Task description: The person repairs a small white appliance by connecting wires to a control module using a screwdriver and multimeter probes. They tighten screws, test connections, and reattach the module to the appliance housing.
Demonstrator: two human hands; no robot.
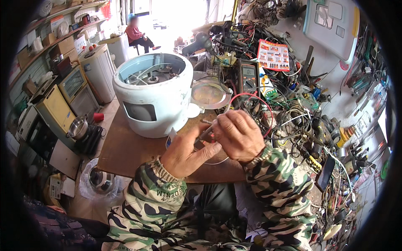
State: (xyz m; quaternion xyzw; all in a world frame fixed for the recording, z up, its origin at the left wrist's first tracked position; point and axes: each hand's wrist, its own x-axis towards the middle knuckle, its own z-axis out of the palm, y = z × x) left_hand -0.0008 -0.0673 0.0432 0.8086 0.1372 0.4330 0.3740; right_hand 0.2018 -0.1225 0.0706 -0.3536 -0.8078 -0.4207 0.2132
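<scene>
Pinching a slim rod (205, 133) above the counter (119, 155), the right hand (239, 134) was curled tight; the left hand (184, 154), thumb and fingers parted, sat beside it, contact unclear. The rod seemed light, stiff, best gripped mid-length.

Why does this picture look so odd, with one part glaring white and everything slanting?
In the head view, the doorway is overexposed to near-white; in that same wide fisheye view, the pale appliance at left leans, within a dark curved rim; also there, the slim item between the left hand and right hand is hard to make out.
</scene>
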